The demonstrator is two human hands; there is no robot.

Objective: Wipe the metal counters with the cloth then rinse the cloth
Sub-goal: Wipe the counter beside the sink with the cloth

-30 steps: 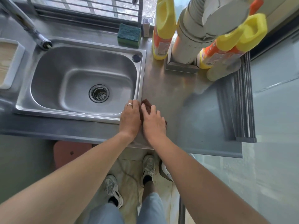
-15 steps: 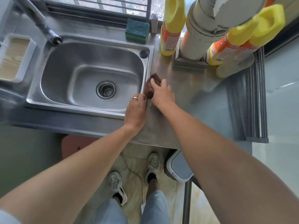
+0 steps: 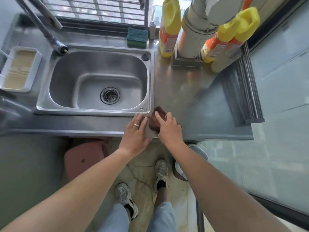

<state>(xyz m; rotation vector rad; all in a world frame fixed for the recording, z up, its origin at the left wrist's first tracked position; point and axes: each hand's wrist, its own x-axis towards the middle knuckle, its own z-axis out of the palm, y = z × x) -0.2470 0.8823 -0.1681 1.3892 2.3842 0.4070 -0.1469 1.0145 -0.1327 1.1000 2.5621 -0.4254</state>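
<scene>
A small brown cloth (image 3: 154, 121) lies bunched on the metal counter (image 3: 192, 97), just off the sink's front right corner and near the counter's front edge. My right hand (image 3: 168, 128) presses down on the cloth with fingers spread over it. Beside it, my left hand (image 3: 136, 131) rests flat on the counter's front edge with fingers apart, holding nothing; a ring is on one finger. The steel sink (image 3: 93, 108) is dry and holds nothing, and the tap spout (image 3: 58, 46) hangs over its back left corner.
Yellow and orange detergent bottles (image 3: 168, 30) and a grey pipe (image 3: 194, 36) stand at the back right. A green sponge (image 3: 137, 37) sits behind the sink, a white tray (image 3: 18, 69) at the left, a dark rolled rack (image 3: 247, 91) along the right edge.
My right hand has drawn the cloth back from beside the sink's right rim toward the counter's front edge. My left hand stays on the front edge.
</scene>
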